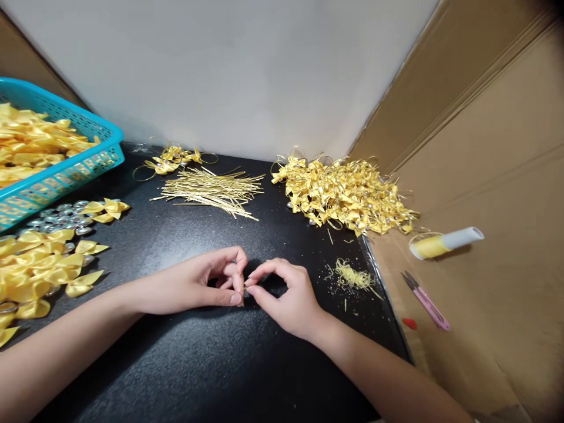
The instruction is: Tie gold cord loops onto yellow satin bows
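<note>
My left hand (207, 282) and my right hand (288, 294) meet fingertip to fingertip above the black tabletop (194, 364). Both are closed in a pinch. A tiny yellowish bit (245, 288) shows where the fingertips come together; most of it is hidden and too small to name. Beyond my hands lies a loose bundle of gold cord pieces (211, 189). Yellow ribbon bows with gold loops (348, 194) are heaped at the back right, and a smaller group of looped bows (176, 157) lies at the back left.
A blue basket (115, 136) full of yellow bows stands at left, near loose bows (44, 258) and silver beads (61, 217). At right are thread scraps (352, 275), a thread spool (434, 245), pink snips (429, 308) and a red piece (409, 323). A pale wall rises behind.
</note>
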